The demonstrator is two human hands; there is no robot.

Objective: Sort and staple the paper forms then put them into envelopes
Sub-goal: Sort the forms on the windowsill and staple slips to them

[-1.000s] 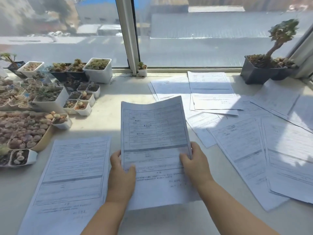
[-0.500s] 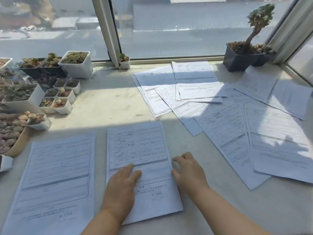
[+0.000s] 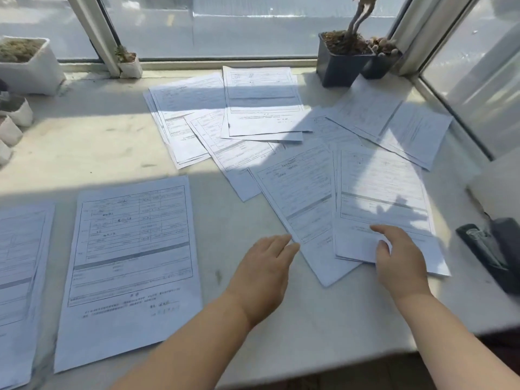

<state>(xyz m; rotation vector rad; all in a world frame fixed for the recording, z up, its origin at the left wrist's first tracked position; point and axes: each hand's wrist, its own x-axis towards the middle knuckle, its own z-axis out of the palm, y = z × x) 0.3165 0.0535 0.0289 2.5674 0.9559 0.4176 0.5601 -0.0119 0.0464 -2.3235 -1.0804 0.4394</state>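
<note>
The forms [image 3: 132, 266] before me carry printed tables and lines, but I can read none of it.

Printed forms [image 3: 382, 198] scattered flat, two sorted [image 3: 132, 263]

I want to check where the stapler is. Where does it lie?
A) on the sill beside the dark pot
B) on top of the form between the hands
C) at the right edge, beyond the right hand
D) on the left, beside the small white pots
C: the stapler lies at the right edge, past the right hand.
</note>
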